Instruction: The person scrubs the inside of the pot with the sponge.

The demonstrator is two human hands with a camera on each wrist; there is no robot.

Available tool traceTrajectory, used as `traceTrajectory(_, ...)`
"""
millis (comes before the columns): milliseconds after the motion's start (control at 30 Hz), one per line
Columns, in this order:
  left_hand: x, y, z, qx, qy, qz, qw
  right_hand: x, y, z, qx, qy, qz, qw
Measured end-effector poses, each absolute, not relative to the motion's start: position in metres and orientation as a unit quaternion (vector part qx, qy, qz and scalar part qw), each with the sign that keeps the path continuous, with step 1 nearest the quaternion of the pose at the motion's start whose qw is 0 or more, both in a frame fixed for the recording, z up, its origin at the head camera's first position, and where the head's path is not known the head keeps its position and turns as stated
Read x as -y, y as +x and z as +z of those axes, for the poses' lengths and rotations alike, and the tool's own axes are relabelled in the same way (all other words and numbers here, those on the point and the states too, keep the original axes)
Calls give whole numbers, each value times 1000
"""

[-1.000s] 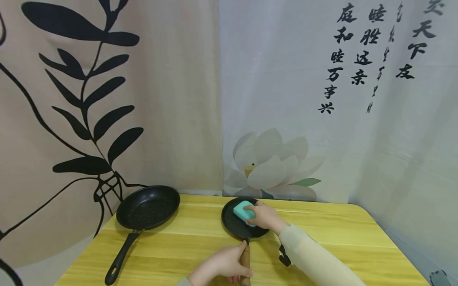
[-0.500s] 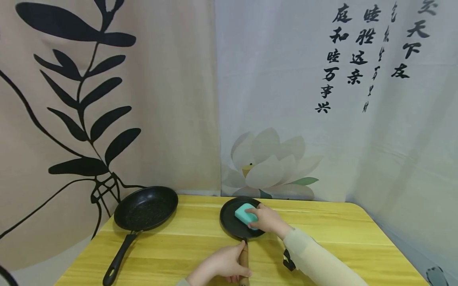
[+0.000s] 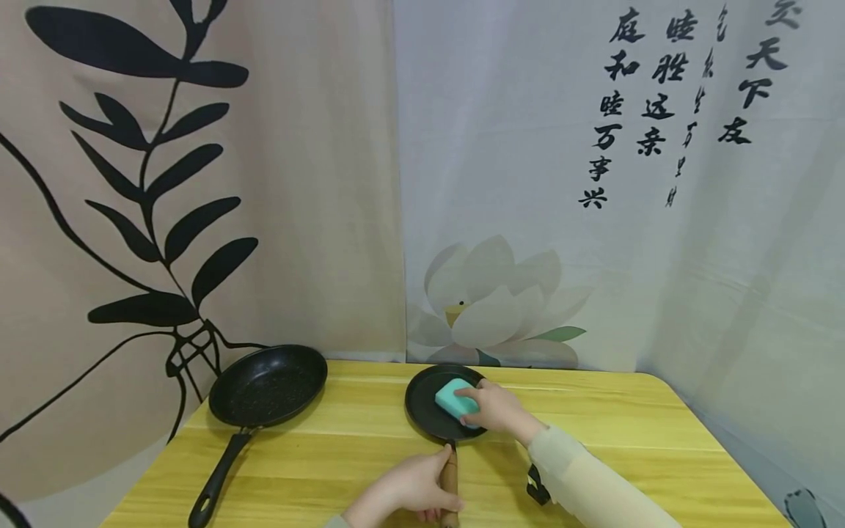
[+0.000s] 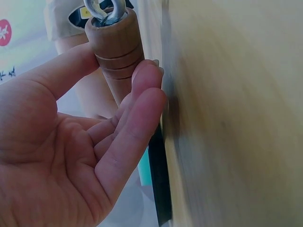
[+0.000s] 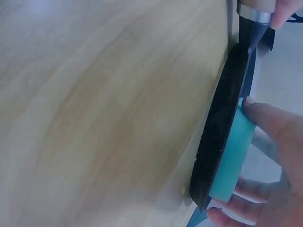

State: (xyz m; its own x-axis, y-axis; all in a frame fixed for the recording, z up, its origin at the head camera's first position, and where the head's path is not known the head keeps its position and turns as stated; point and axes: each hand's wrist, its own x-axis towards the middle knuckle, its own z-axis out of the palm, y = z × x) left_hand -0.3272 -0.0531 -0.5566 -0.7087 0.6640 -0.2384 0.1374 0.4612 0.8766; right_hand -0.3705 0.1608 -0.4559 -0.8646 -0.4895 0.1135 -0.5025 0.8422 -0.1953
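Small pan: wooden handle clasped by left hand; teal sponge gripped by right-hand fingers at 1 o'clock. Risk: pan could be tipped by off-centre pressure.

Left hand curled, gripping — right hand pressing, forearm outstretched.

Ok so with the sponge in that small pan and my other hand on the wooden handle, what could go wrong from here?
1. The left hand only pinches the wooden handle near its end, so the small pan might swivel under the scrubbing.
2. The sponge sits toward the pan's right side; the right hand could push it over the rim onto the table.
3. The second pan lies to the left; a sliding small pan might knock it.
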Motion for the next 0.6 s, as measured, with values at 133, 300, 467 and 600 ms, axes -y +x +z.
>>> traceTrajectory(133, 53, -327, -558, -805, 250, 456, 288, -161, -368, -454, 958, 260, 116, 30)
traceTrajectory(300, 52, -326, -558, -804, 252, 456, 287, -163, -366, -453, 957, 249, 143, 25)
traceTrajectory(467, 52, -326, -557, -799, 253, 462, 291, -170, -372, -446, 949, 225, 219, 27)
traceTrajectory(600, 52, -325, -558, -802, 256, 459, 283, -174, -378, -433, 945, 205, 251, 51)
